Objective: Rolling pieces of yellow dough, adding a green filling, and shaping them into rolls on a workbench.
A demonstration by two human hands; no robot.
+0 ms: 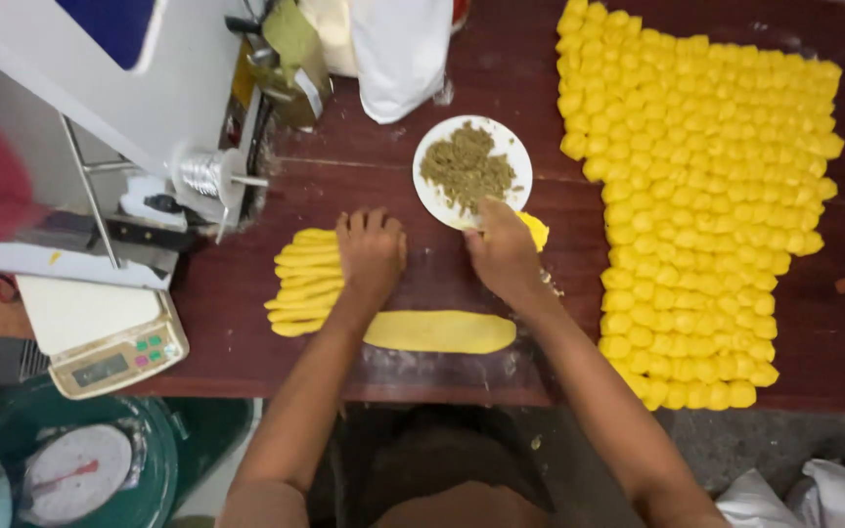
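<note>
Left hand [371,252]: flat, open, on the dough strips [303,284].
Right hand [504,252]: pinching a dough piece [534,230] by the plate [438,198].
Dough: looks soft, light; hold gently by edges.

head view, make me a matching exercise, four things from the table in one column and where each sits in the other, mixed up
Things:
1. white plate of crumbly filling
2. stack of yellow dough strips
3. flat oval dough piece
4. block of small yellow dough pieces

Places:
A. under the left hand
B. right side of the table
C. near edge, between the forearms
D. just beyond the right hand

Pairs: 1-D, 2-A, 3-C, 4-B
</note>
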